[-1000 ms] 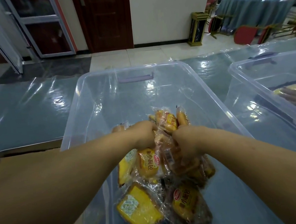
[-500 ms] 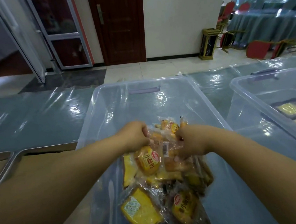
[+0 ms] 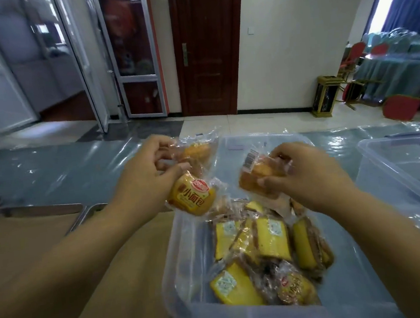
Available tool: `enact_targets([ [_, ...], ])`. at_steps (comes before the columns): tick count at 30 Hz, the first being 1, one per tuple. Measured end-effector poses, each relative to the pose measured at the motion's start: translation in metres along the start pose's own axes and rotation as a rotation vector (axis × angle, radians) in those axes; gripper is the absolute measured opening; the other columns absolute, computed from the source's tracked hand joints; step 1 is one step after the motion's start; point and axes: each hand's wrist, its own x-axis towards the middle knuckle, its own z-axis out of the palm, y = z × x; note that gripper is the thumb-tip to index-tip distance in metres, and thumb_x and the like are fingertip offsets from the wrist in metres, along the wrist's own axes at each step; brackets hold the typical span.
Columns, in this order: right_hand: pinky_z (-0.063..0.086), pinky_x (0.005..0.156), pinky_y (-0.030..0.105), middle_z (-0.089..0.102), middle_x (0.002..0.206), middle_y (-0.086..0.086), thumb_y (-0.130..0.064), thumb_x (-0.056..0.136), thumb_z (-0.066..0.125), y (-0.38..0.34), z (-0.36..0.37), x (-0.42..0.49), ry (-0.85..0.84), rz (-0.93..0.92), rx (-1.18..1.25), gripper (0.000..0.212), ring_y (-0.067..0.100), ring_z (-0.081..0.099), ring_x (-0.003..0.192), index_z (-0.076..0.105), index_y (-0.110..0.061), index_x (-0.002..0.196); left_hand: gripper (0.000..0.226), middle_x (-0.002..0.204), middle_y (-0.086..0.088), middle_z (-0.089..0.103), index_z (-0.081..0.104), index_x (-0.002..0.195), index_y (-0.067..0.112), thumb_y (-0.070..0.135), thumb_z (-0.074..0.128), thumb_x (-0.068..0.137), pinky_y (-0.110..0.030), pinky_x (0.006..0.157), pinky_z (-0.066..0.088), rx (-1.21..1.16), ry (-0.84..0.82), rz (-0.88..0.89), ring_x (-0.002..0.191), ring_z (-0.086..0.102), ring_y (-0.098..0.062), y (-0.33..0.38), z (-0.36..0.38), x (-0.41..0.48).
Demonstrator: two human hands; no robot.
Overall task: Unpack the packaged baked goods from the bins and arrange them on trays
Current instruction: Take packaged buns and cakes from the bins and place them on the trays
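Observation:
A clear plastic bin in front of me holds several wrapped baked goods, yellow cake slices and small round breads. My left hand is raised over the bin's left rim, shut on two wrapped small breads, one yellow-labelled, the other behind it. My right hand is lifted above the bin, shut on another wrapped bread with a barcode sticker. Two metal trays lined with brown paper lie to the left.
A second clear bin with yellow packages stands at the right. The table wears a glossy plastic cover. Beyond it are a tiled floor, a dark wooden door, a bin stand and red chairs.
Both hands have risen out of the bin, each with wrapped bread, and moved apart. The left hand has shifted toward the trays. My view has tilted up.

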Motion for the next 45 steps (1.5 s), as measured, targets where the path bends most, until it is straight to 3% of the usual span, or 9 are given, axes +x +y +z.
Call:
enact_targets([
  [5, 0.034, 0.060, 0.016, 0.050, 0.091, -0.018, -0.051, 0.067, 0.069, -0.079, 0.011, -0.028, 0.119, -0.108, 0.186, 0.043, -0.002, 0.049, 0.080, 0.052, -0.037, 0.104, 0.034, 0.092, 0.014, 0.063, 0.050, 0.095, 0.044, 0.016, 0.063, 0.083, -0.020, 0.061, 0.055, -0.114, 0.139, 0.057, 0.085, 0.063, -0.001, -0.002, -0.085, -0.049],
  [11, 0.032, 0.064, 0.016, 0.052, 0.095, -0.017, -0.051, 0.067, 0.072, -0.192, 0.062, -0.074, 0.111, -0.213, 0.275, 0.045, -0.002, 0.047, 0.084, 0.055, -0.035, 0.106, 0.019, 0.087, 0.026, 0.063, 0.057, 0.087, 0.046, 0.029, 0.064, 0.082, -0.013, 0.052, 0.050, 0.059, 0.206, -0.012, 0.080, 0.061, 0.005, -0.041, -0.201, -0.131],
  [20, 0.042, 0.068, 0.020, 0.056, 0.092, -0.018, -0.057, 0.064, 0.064, -0.324, 0.182, -0.127, -0.129, -0.303, 0.322, 0.046, -0.001, 0.051, 0.084, 0.057, -0.038, 0.105, 0.023, 0.087, 0.003, 0.069, 0.060, 0.084, 0.042, 0.020, 0.066, 0.084, -0.026, 0.060, 0.054, 0.051, 0.271, -0.268, 0.081, 0.067, -0.012, -0.122, -0.328, -0.243],
  [25, 0.037, 0.062, 0.018, 0.056, 0.088, -0.023, -0.054, 0.067, 0.071, -0.366, 0.239, -0.133, -0.268, -0.287, 0.335, 0.042, -0.003, 0.051, 0.080, 0.055, -0.042, 0.104, 0.017, 0.088, -0.002, 0.068, 0.060, 0.084, 0.034, 0.019, 0.066, 0.084, -0.050, 0.075, 0.055, 0.049, 0.347, -0.430, 0.085, 0.066, -0.023, -0.162, -0.369, -0.278],
  [31, 0.046, 0.067, 0.023, 0.057, 0.091, -0.015, -0.047, 0.067, 0.074, -0.407, 0.312, -0.116, -0.397, -0.238, 0.379, 0.033, 0.003, 0.053, 0.081, 0.055, -0.037, 0.092, 0.018, 0.080, 0.003, 0.071, 0.060, 0.081, 0.031, 0.014, 0.065, 0.085, -0.032, 0.061, 0.055, 0.060, 0.378, -0.471, 0.076, 0.067, -0.013, -0.209, -0.419, -0.284],
  [34, 0.042, 0.064, 0.022, 0.055, 0.089, -0.017, -0.047, 0.066, 0.075, -0.431, 0.347, -0.098, -0.398, -0.227, 0.380, 0.032, 0.002, 0.052, 0.080, 0.052, -0.041, 0.088, 0.016, 0.079, 0.011, 0.071, 0.059, 0.082, 0.031, 0.016, 0.065, 0.084, -0.024, 0.057, 0.052, 0.065, 0.384, -0.506, 0.071, 0.066, -0.004, -0.238, -0.451, -0.273],
  [37, 0.045, 0.068, 0.025, 0.056, 0.090, -0.018, -0.049, 0.067, 0.075, -0.458, 0.378, -0.077, -0.396, -0.202, 0.361, 0.037, 0.002, 0.052, 0.082, 0.058, -0.037, 0.098, 0.010, 0.082, 0.010, 0.071, 0.059, 0.086, 0.030, 0.021, 0.064, 0.085, -0.022, 0.056, 0.054, 0.060, 0.351, -0.557, 0.075, 0.067, -0.007, -0.270, -0.486, -0.259],
  [40, 0.046, 0.071, 0.027, 0.060, 0.098, -0.012, -0.047, 0.068, 0.076, -0.486, 0.405, -0.056, -0.394, -0.154, 0.374, 0.044, 0.006, 0.054, 0.087, 0.061, -0.031, 0.107, 0.006, 0.086, -0.003, 0.070, 0.061, 0.088, 0.021, 0.017, 0.063, 0.085, -0.034, 0.064, 0.057, -0.024, 0.356, -0.615, 0.080, 0.068, -0.020, -0.300, -0.517, -0.245],
  [45, 0.046, 0.076, 0.030, 0.056, 0.100, -0.014, -0.042, 0.070, 0.077, -0.528, 0.439, -0.029, -0.441, -0.095, 0.387, 0.047, 0.007, 0.053, 0.092, 0.059, -0.030, 0.111, 0.011, 0.085, -0.001, 0.068, 0.059, 0.084, 0.022, 0.012, 0.061, 0.087, -0.018, 0.054, 0.052, -0.002, 0.372, -0.638, 0.077, 0.068, -0.016, -0.345, -0.555, -0.227],
])
